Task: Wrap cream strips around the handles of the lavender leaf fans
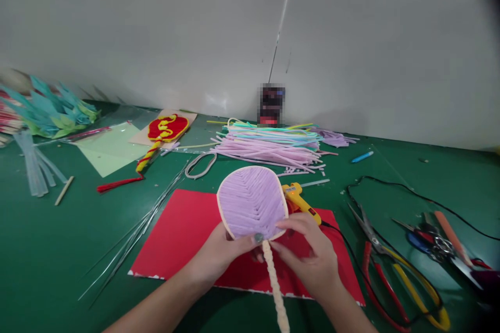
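A round hand fan (pixel 252 200) made of lilac pipe cleaners, with a cream rim and a twisted cream handle, is held up in the middle of the head view. My left hand (pixel 228 250) grips its lower left edge, thumb across the front near the handle's top. At the lower right edge, my right hand (pixel 310 250) has its index finger on the front of the fan, with the thumb near the handle's top; its other fingers are partly hidden. Beneath the fan lies a red board (pixel 172 250). A yellow glue gun (pixel 300 203) rests just behind my right hand.
Bundled pipe cleaners (pixel 269 145) lie at the back. A red and yellow fan (pixel 169 129) sits back left, beside metal wires (pixel 136 231). Glue sticks (pixel 33 161) lie far left. Pliers (pixel 377 244), scissors (pixel 441 244) and a black cord (pixel 410 187) occupy the right.
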